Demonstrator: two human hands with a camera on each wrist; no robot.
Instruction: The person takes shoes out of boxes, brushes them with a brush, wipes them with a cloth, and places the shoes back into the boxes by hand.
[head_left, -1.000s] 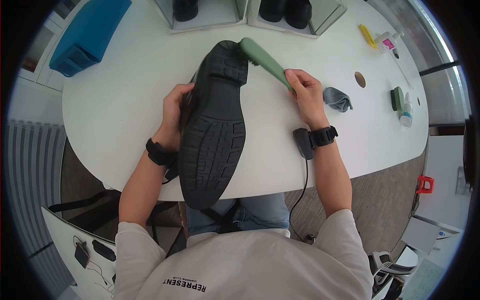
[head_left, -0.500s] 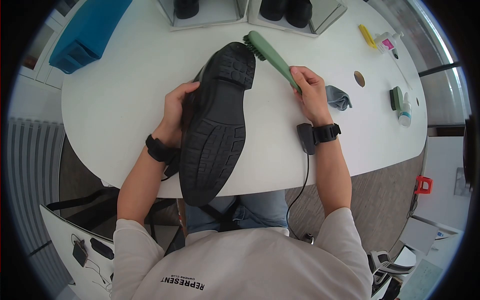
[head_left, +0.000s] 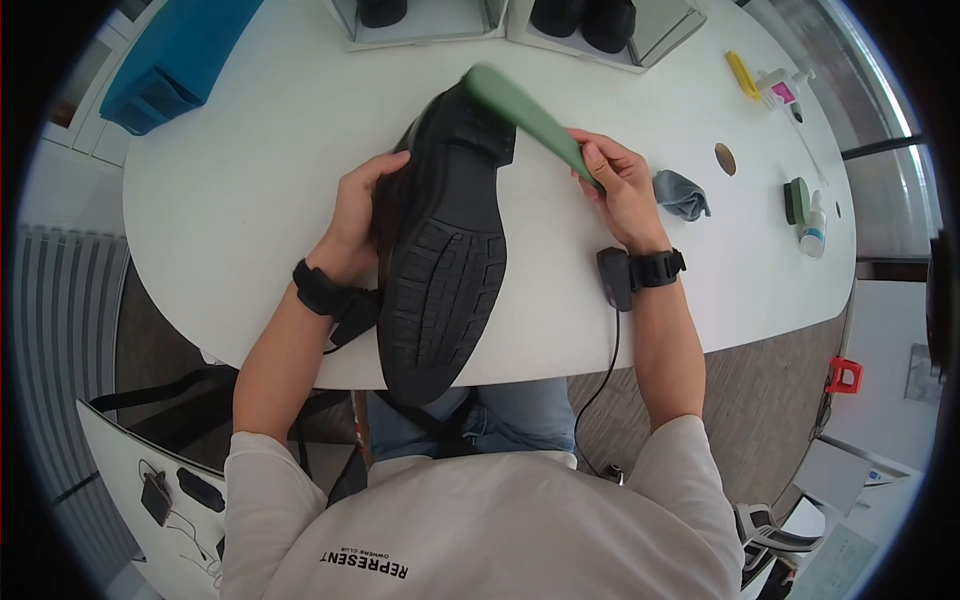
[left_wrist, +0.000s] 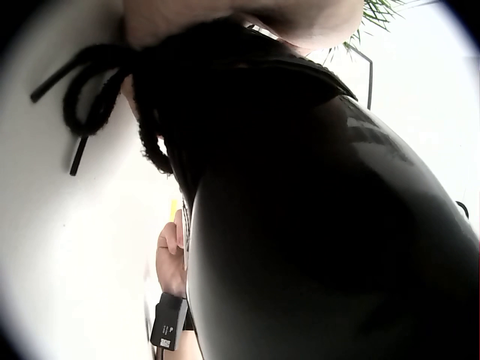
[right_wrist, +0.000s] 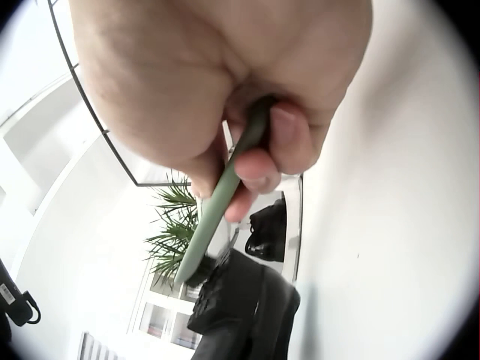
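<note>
A black lace-up shoe is held sole outward, heel away from the body and toe near the table's front edge. My left hand grips it from the left side, the thumb showing along the upper and the other fingers hidden behind. In the left wrist view the glossy upper and a loose lace bow show. My right hand holds a green-handled brush by the handle's end. Its head overlaps the shoe's heel; in the right wrist view the dark bristles are right at the heel.
Boxes with black shoes stand at the table's back. A blue case lies back left. Right of my right hand are a grey cloth, a second brush, bottles and a yellow tool.
The brush swung off the heel to the right, bristles showing, then came back over it. The shoe has shifted slightly to the right with my left hand.
</note>
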